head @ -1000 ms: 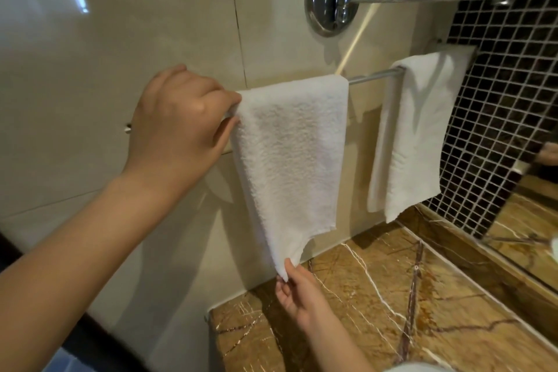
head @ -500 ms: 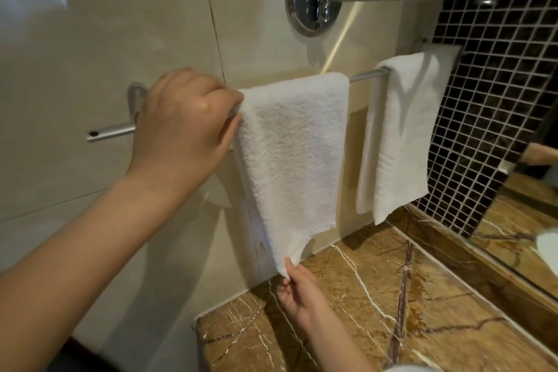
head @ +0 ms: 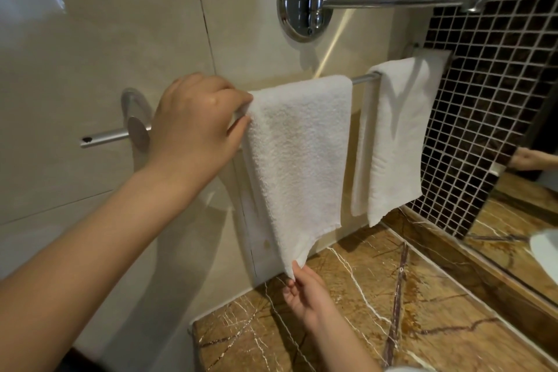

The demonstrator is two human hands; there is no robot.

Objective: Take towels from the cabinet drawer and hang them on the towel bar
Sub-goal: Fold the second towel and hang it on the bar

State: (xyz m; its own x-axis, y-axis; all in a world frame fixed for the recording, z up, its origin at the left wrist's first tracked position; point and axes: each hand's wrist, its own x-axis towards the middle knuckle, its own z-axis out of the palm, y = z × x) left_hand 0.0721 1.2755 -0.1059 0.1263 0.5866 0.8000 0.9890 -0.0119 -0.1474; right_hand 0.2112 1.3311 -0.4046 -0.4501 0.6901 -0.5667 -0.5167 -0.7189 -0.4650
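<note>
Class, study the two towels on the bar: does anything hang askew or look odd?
The nearer towel hangs askew: the right hand pinches its lower corner into a point, so the hem slants. The left hand grips its top edge.

Tiled bathroom corner above a marble counter.
Glossy cream wall tiles (head: 90, 24) caught soft glare and a slanted streak of light (head: 341, 36), and a dark mosaic wall (head: 498, 84) met them on the right. A chrome wall mount (head: 305, 0) carried a thin arm (head: 392, 1). Below lay a brown, white-veined marble counter (head: 422, 311), bordered by a mirror (head: 516, 217).
</note>
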